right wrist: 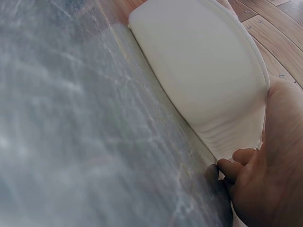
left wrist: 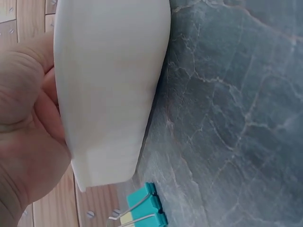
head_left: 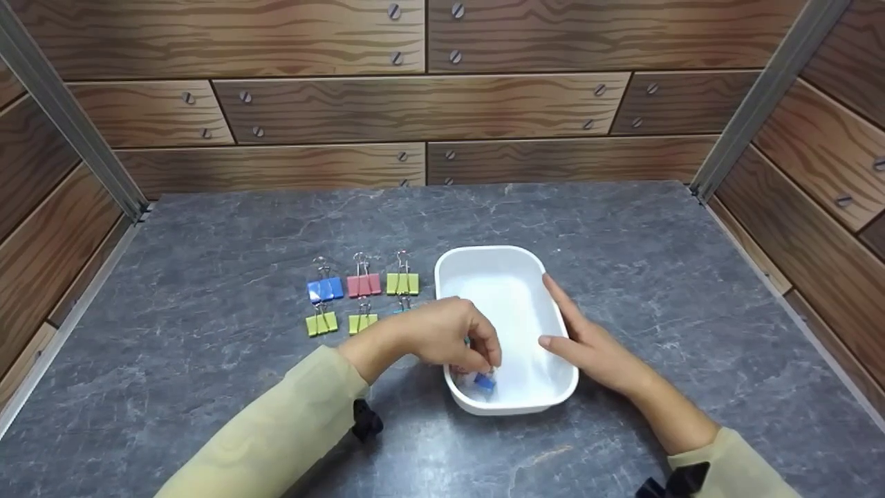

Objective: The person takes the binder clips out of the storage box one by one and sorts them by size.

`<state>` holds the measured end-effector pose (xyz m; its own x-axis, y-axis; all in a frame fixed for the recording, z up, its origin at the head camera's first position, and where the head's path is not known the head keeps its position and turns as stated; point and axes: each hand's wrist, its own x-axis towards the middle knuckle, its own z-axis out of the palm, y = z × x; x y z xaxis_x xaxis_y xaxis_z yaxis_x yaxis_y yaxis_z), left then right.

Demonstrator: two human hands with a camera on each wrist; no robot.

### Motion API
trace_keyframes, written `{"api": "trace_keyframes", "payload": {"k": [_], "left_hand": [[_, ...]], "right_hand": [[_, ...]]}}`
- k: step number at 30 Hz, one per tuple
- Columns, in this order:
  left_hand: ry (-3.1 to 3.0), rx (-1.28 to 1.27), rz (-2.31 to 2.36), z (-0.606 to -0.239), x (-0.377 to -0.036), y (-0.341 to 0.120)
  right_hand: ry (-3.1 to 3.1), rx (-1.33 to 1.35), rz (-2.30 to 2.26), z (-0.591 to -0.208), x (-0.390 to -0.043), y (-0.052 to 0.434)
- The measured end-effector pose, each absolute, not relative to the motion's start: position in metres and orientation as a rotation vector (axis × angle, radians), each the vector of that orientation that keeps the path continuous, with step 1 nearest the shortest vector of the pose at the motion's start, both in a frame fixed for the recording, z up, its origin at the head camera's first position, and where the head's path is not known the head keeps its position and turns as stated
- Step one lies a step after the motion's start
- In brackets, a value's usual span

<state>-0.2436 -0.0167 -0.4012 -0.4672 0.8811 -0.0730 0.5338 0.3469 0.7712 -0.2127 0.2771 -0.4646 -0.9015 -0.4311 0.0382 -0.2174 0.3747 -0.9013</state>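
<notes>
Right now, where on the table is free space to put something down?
Bare stone lies behind the white tray toward the wooden wall, and right of the right hand. It is crowded left of the tray, where binder clips sit and the left hand reaches in.

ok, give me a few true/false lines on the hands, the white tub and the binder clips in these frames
1. The left hand reaches into the white plastic tub and pinches a blue binder clip. True.
2. The right hand holds a clip. False: it rests open against the tub's right rim and holds nothing.
3. Clips lie in rows on the grey stone-look tabletop left of the tub. True: among them a blue, a pink and a green one.
4. The tub is tipped on its side. False: it sits flat on the tabletop, open side up.
5. All the clips outside the tub are green. False: blue, pink and teal ones show too.
</notes>
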Motion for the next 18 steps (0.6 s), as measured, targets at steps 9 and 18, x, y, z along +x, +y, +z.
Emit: {"api": "trace_keyframes", "payload": {"k": [9, 18], "left_hand": [[2.123, 1.168, 1.312, -0.397, -0.245, -0.025], [2.279, 1.048, 1.567, -0.379, -0.251, -0.047]], "right_hand": [[2.451, -0.583, -1.518, -0.465, -0.213, 0.277], [2.431, -0.581, -1.547, -0.465, -0.213, 0.278]]}}
